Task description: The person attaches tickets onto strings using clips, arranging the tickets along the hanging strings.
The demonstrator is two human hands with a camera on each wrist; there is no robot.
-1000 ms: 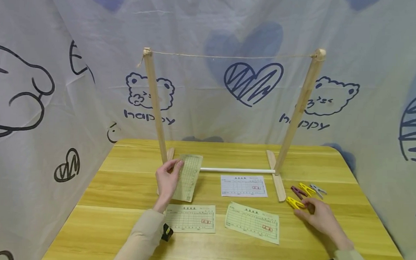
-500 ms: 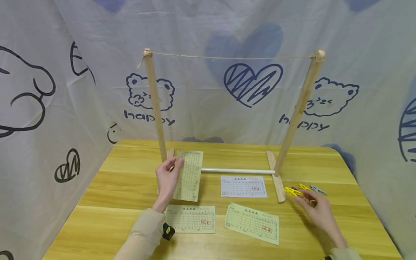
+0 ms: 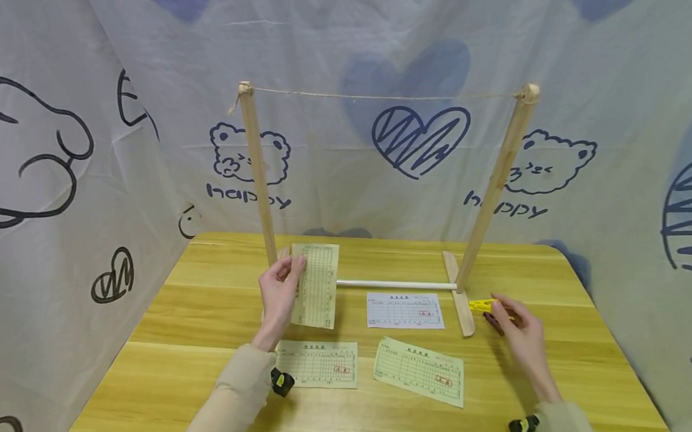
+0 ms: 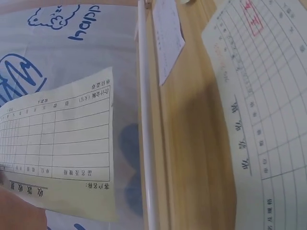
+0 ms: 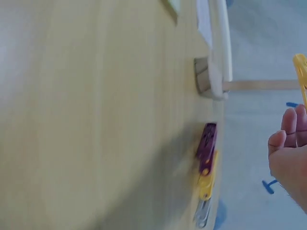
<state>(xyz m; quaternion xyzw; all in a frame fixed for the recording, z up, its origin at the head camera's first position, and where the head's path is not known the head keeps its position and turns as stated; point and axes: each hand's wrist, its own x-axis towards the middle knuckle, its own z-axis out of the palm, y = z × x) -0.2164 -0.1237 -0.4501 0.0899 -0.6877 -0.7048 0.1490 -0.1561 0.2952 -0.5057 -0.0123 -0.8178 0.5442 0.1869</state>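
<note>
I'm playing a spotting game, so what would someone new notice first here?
Probably the wooden frame, standing on the table with a string across its top. Next, the yellowish slip the left hand holds in front of it, then the yellow clothespin in the right hand.

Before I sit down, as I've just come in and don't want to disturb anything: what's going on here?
A person's left hand holds up a pale yellow slip while the right hand pinches a yellow clothespin. Three more slips and three more clothespins lie on the table. No slip hangs from the string on the wooden frame.
</note>
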